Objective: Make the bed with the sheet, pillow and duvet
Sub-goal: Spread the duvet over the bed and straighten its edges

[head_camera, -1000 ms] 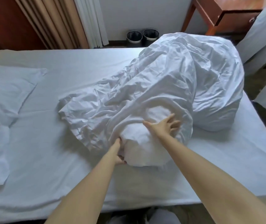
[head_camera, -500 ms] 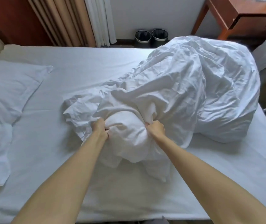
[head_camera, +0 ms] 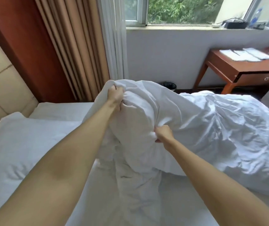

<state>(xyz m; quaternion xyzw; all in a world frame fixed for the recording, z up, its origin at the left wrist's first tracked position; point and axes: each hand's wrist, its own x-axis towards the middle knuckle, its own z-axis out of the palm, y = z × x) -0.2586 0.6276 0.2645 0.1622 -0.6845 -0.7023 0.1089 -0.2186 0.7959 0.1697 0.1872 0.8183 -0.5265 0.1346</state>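
The bunched end of the white duvet (head_camera: pixel 212 119) is being held up off the sheet (head_camera: pixel 187 203) at the centre of the frame, whereas half a second ago it was being gripped low against the bed. It is being clutched by both grips, fingers curled tight into the cloth: the left grip (head_camera: pixel 115 95) is being carried higher, at upper centre, the right grip (head_camera: pixel 164 133) lower, just right of centre. The rest of the duvet is being left heaped at the right. The pillow (head_camera: pixel 24 144) is lying at lower left. The view is now being tilted upward, so the window (head_camera: pixel 179 8) is being shown along the top edge. Papers (head_camera: pixel 244 54) on the counter (head_camera: pixel 225 70) at upper right are too small to be read
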